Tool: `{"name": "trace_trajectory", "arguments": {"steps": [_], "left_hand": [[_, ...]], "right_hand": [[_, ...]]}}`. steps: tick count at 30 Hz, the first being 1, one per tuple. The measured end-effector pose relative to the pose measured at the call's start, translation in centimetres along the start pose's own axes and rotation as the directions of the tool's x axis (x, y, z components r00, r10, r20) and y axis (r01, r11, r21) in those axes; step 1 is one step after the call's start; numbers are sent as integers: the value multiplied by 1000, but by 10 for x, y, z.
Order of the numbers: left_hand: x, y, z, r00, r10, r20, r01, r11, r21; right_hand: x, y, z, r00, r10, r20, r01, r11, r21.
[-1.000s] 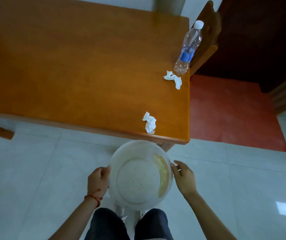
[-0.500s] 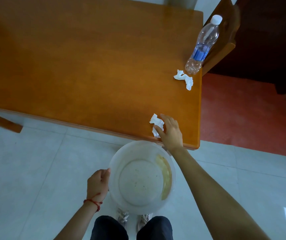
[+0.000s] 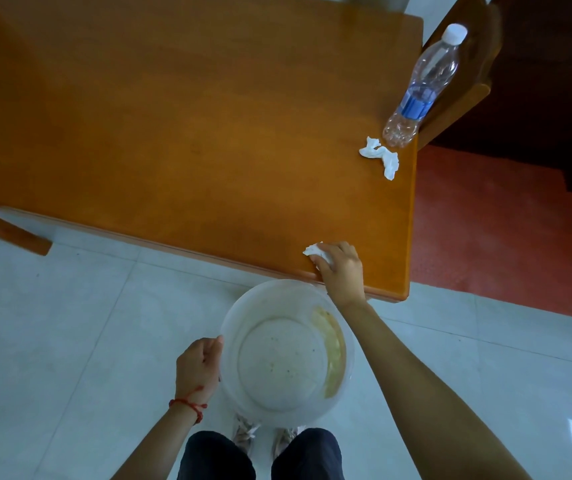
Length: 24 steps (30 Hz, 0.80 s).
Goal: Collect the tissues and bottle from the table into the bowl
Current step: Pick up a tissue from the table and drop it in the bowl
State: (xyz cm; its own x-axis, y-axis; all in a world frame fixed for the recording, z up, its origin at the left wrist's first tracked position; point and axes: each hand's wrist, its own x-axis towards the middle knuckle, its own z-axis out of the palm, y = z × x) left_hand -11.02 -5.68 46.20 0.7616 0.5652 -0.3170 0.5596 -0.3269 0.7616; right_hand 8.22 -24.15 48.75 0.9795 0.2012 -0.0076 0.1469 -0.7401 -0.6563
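The right hand (image 3: 341, 268) is closed around the near tissue (image 3: 314, 251) at the front edge of the table (image 3: 173, 133), while the left hand (image 3: 199, 367) grips the rim of the clear bowl (image 3: 286, 348) held just below that edge, so the first pickup looks to be in hand. The next move would likely be to carry this tissue over the bowl and let go, then reach for the far tissue (image 3: 381, 156) and the upright bottle (image 3: 423, 88) touching it near the table's right edge. The bottle wears a blue label, but its writing is too small to read.
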Motion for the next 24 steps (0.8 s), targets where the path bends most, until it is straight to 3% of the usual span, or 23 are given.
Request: {"name": "trace_trajectory", "arguments": {"steps": [5, 16, 24], "left_hand": [[-1, 1, -4, 1000, 9, 5, -9, 1000, -17], [0, -4, -16, 992, 29, 120, -22, 998, -59], [1, -1, -16, 964, 101, 245, -107, 994, 9]], "right_hand": [[-41, -17, -3, 999, 25, -35, -21, 993, 119], [-131, -22, 9, 984, 151, 93, -163, 976, 141], [-185, -2, -4, 958, 243, -153, -236, 970, 61]]}}
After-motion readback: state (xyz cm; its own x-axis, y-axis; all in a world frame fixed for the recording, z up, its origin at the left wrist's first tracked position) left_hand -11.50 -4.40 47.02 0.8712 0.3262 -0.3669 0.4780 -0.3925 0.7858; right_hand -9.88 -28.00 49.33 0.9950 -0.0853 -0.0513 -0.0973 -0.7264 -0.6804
